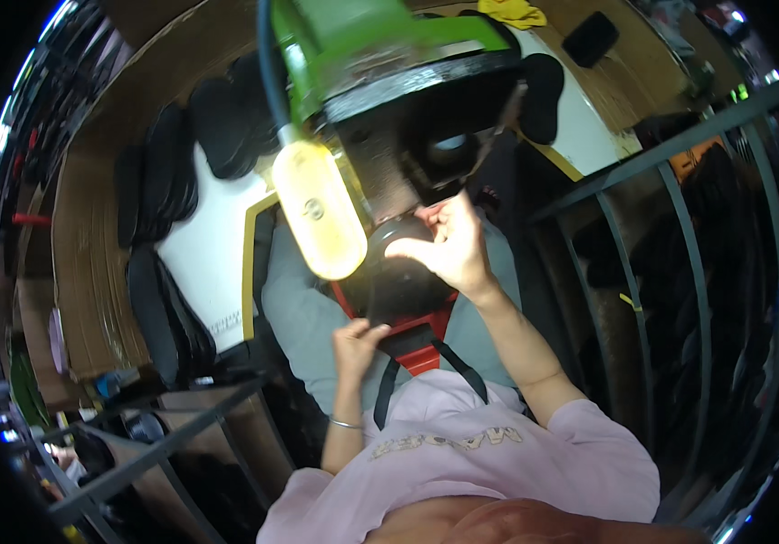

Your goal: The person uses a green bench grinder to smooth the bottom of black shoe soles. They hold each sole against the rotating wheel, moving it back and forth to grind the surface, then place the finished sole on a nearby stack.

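A dark, glossy, rounded piece (403, 276) sits between my hands, below the head of a green machine (353, 32). I cannot make out its exact kind. My left hand (358, 344) is closed in a pinch at its near left edge. My right hand (453, 249) reaches under the machine head, with its thumb stretched across the piece's far right side. The fingers of that hand curl at the far edge, and their tips are partly hidden. A lit yellow lamp (321, 213) hangs just left of the piece. Red parts (421, 358) show beneath it.
Stacks of black insoles (158, 172) lie on a white table (213, 249) with yellow edging, walled by cardboard (90, 272). Metal racks stand at my right (680, 199) and lower left (167, 453). A yellow cloth (512, 13) lies at the back.
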A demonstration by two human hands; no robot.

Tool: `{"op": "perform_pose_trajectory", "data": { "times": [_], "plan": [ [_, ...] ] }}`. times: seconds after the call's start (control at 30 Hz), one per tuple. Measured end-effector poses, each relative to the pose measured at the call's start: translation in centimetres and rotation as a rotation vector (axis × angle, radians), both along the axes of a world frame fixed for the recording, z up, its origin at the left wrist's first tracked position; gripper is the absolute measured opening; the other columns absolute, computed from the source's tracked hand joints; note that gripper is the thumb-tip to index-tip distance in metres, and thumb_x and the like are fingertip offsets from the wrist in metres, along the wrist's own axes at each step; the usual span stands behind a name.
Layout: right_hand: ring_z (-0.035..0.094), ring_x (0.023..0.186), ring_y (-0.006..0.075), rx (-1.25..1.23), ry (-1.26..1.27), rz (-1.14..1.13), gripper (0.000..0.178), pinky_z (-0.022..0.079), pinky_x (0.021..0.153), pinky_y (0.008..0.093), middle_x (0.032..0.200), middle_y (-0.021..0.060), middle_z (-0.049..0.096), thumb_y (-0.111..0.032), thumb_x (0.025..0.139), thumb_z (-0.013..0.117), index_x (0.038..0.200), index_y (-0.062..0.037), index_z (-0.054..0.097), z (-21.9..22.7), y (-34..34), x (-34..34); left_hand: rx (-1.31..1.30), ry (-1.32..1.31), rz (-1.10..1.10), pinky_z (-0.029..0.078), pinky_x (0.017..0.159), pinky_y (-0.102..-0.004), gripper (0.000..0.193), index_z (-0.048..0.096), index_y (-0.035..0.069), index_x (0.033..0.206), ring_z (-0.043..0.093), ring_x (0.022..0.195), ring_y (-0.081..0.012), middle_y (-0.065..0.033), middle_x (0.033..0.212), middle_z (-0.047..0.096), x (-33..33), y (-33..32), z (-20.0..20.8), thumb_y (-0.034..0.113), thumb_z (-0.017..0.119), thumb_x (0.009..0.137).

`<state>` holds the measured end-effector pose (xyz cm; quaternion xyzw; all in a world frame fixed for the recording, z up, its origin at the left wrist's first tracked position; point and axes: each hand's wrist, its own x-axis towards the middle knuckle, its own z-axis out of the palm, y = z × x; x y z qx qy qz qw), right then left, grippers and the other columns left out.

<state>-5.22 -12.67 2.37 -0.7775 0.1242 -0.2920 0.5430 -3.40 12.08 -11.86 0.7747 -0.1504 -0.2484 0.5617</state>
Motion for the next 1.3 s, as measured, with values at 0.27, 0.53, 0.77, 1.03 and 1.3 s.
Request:
{"op": "perform_pose_trajectory", "data": {
  "times": [0.27,0.53,0.77,1.03,1.3],
  "plan": [
    [0.061,0.072,0.0228,-0.724,-0.339,-0.605,0.033,0.050,0.065,0.0315,0.080,0.0081,0.064,-0.007,0.063,0.084,0.087,-0.0011,0.063,12.5,-9.7,-14.5,0.640,-1.247,0.288,0.035,0.106,-0.0473,0.050,0.059,-0.003,0.122,0.047,0.124,-0.0395,-0.0175,0.127,0.057,6.7,4.9,13.4,0.021,0.074,0.080],
    [0.061,0.103,0.0309,-0.857,0.075,-0.636,0.025,0.047,0.089,0.0418,0.105,0.0121,0.067,0.000,0.071,0.071,0.095,-0.0014,0.065,-4.4,-28.1,-12.7,1.263,-0.607,0.590,0.041,0.099,-0.0542,0.071,0.050,0.021,0.138,0.046,0.126,-0.0395,-0.0134,0.145,0.043,14.2,16.0,16.0,0.041,0.075,0.075],
    [0.059,0.101,0.0330,-0.660,0.108,-0.540,0.024,0.046,0.086,0.0396,0.104,0.0143,0.065,-0.006,0.075,0.074,0.098,-0.0015,0.066,-5.5,-19.3,-10.7,0.636,-1.193,0.569,0.047,0.090,-0.0394,0.032,0.070,0.004,0.105,0.063,0.096,-0.0297,-0.0109,0.107,0.068,12.7,17.6,17.3,0.002,0.074,0.073],
    [0.036,0.137,0.0215,0.652,0.127,0.511,0.126,0.037,0.104,0.0348,0.155,0.0113,0.027,-0.009,0.054,0.092,0.153,-0.0073,0.015,-10.7,0.5,-10.1,-0.187,-0.821,0.081,0.044,0.063,-0.0290,0.029,0.066,0.002,0.079,0.056,0.070,-0.0185,-0.0071,0.077,0.064,2.0,-4.9,17.1,0.009,0.088,0.062],
    [0.063,0.100,0.0198,1.209,0.150,0.169,0.055,0.051,0.091,0.0334,0.113,0.0079,0.065,0.003,0.068,0.077,0.119,-0.0003,0.059,-12.5,4.4,-15.0,-0.352,-0.268,0.132,0.039,0.056,-0.0191,0.022,0.058,0.003,0.067,0.051,0.061,-0.0034,0.0029,0.069,0.060,2.8,-14.8,14.0,0.001,0.077,0.077]
  ]
}}
